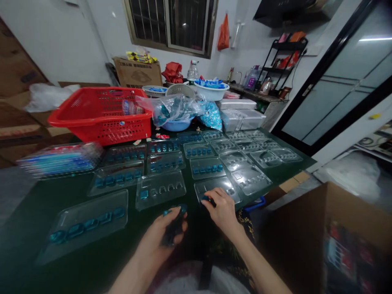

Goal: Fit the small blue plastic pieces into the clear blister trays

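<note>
From the head view, we look down on a dark green surface point(21, 241) covered in rows of clear blister trays point(161, 188). Our left hand point(159, 234) is curled nearly shut around a bunch of dark blue pieces point(175, 225), held just above the surface. Our right hand point(223, 210) is partly closed, its fingertips point(211, 197) pinching a small blue piece point(206, 199) at the near edge of a clear tray point(216, 188). Just left of that tray, another holds one blue piece, with its other cavities bare. Trays further left hold rows of blue pieces, while those to the far right look mostly bare. Beyond them sit a red plastic basket point(99, 115), a clear bag of blue pieces point(171, 109) and a white bowl point(211, 90). A stack of trays point(59, 160) lies at the left edge, and a cardboard box point(306, 232) stands at lower right.
</note>
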